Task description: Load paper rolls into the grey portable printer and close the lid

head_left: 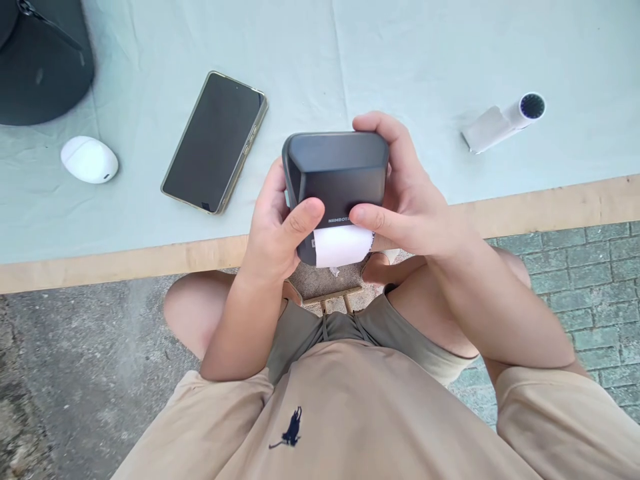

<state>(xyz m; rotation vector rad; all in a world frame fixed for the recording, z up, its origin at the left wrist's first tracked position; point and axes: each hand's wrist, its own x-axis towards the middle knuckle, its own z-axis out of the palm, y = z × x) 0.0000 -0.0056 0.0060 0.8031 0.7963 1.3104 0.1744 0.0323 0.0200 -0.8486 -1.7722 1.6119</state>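
Observation:
Between both hands I hold a dark label printer (340, 180) marked NIIMBOT, raised over the table's front edge. A strip of white label paper (343, 246) curls out of its near end. My left hand (280, 227) is closed around the left side, thumb on the near left corner. My right hand (407, 193) grips the right side, its index finger over the far corner and its thumb on top by the lettering. The undersides of the printer and the fingers beneath are hidden.
On the pale cloth-covered table (310, 53) a smartphone (215, 141) lies left of my hands. Farther left are a white rounded case (90, 160) and a black zipped bag (45, 67). A white paper roll (505, 123), partly unrolled, lies at the right. Wood (550, 205) edges the table.

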